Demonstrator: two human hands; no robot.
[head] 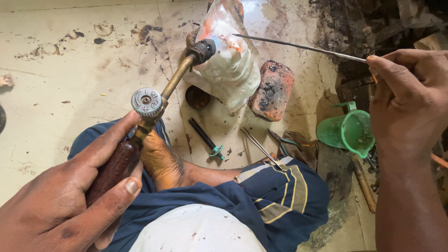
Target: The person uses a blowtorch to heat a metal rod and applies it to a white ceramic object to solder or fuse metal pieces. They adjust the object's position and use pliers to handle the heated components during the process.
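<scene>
Left hand (65,200) clamped on one torch (154,105), right hand (410,100) pinching one thin rod (298,46); one brick (272,90), one green jug (350,133) at 3 o'clock; bare floor (70,70) toward 10 o'clock

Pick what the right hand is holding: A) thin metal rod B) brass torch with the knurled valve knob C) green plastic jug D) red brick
A: the right hand pinches a thin metal rod whose far end reaches the white workpiece at the flame; the torch is in the left hand, while the green jug and the brick sit on the floor untouched.
</scene>
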